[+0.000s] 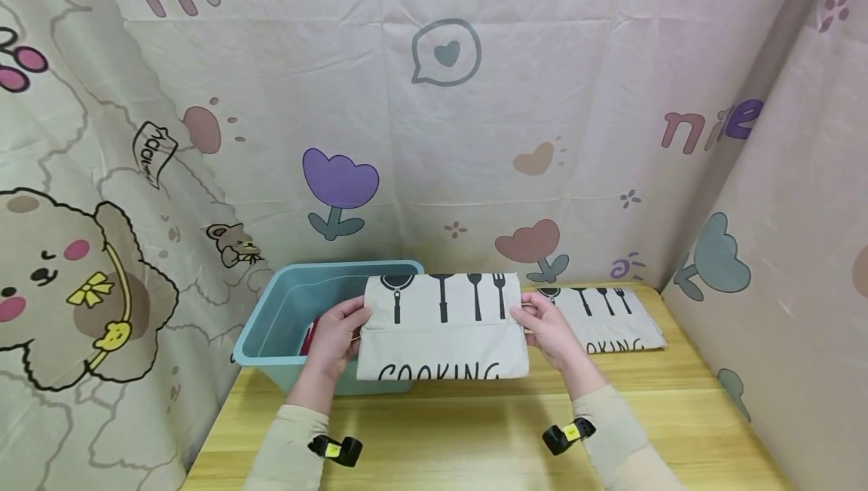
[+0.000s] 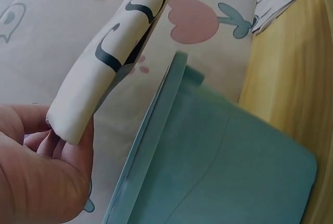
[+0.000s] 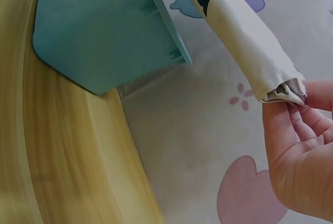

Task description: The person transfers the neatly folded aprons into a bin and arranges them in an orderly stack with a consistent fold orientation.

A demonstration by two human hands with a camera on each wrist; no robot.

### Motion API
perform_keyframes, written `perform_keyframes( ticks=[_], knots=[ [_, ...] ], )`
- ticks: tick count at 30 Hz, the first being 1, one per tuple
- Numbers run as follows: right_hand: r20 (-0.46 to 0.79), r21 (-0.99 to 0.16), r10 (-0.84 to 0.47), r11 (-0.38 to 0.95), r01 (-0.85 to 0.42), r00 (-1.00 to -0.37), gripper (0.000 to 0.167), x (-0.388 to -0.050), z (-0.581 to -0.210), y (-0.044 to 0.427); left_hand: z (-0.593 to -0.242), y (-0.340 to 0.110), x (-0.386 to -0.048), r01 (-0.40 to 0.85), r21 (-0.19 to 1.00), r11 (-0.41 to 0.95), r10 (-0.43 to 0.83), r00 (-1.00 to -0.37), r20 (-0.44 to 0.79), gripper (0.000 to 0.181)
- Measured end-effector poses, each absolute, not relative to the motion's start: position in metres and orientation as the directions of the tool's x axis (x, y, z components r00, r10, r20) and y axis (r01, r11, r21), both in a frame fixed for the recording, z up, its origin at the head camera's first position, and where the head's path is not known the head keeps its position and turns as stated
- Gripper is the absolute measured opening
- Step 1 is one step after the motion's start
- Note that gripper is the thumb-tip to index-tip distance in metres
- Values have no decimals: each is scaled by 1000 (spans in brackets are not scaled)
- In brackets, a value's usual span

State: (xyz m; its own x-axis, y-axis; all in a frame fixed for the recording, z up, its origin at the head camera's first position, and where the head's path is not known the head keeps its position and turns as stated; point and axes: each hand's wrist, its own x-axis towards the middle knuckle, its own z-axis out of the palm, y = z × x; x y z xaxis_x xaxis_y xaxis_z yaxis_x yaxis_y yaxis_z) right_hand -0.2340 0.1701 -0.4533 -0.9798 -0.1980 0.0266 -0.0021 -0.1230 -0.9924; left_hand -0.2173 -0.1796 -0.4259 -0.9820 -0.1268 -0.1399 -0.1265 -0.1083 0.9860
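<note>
A folded white cloth, printed with black kitchen utensils and the word COOKING, is held up by both hands in the head view. My left hand pinches its left edge between thumb and fingers. On the opposite edge, my right hand pinches it the same way. The cloth hangs in front of the right part of a blue-green plastic bin and hides some of it. In the right wrist view, the rolled end of the cloth shows several layers.
A second folded cloth with the same print lies on the wooden table at the back right. Something red is partly visible in the bin. A patterned curtain hangs behind the table and along both sides.
</note>
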Motion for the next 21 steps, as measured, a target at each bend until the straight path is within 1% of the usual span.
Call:
perform_keyframes(
  ticks=[6, 16, 21],
  knots=[
    [12, -988, -203, -155, 20, -979, 10, -235, -452, 158, -423, -192, -219, -148, 986, -82, -115, -981, -157, 39],
    [-4, -981, -198, -190, 42, -980, 11, -236, -450, 139, -415, -211, -218, -153, 985, -78, -107, -981, -161, 43],
    [-12, -978, -204, -200, 53, -979, 12, -235, -451, 130, -416, -219, -216, -153, 987, -53, -110, -981, -158, 45]
  ],
)
